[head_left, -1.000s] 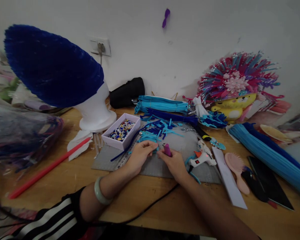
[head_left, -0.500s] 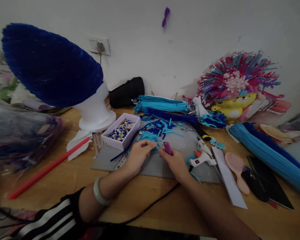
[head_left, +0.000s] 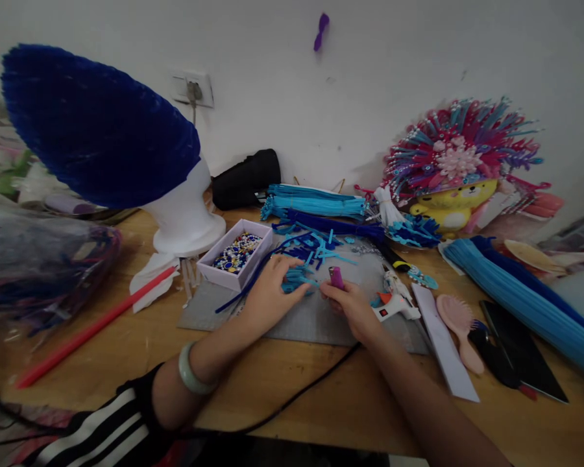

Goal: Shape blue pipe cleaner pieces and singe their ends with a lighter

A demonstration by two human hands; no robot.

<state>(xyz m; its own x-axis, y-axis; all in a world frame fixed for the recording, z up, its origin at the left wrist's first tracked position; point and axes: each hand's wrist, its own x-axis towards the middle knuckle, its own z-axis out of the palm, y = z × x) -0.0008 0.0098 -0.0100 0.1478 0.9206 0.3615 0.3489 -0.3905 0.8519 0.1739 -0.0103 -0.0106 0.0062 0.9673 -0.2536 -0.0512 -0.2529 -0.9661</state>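
My right hand is closed around a purple lighter, whose top end points up and away from me. A light-blue strip appears close to that hand's fingertips, but I cannot tell whether they hold it. My left hand is open, thumb and forefinger spread apart over a pile of short light-blue chenille stem pieces. Dark-blue cut pieces lie just beyond. Both hands are above a grey mat.
Left of the mat's middle stands a white box of beads. A foam head carries a big dark-blue fan shape. A hot glue gun, a pink hairbrush and chenille bundles lie at right. A black cable crosses the front.
My left hand has moved from a pinch near the lighter to the light-blue pile, its fingers spreading. My right hand, with the lighter, has shifted slightly right and up.
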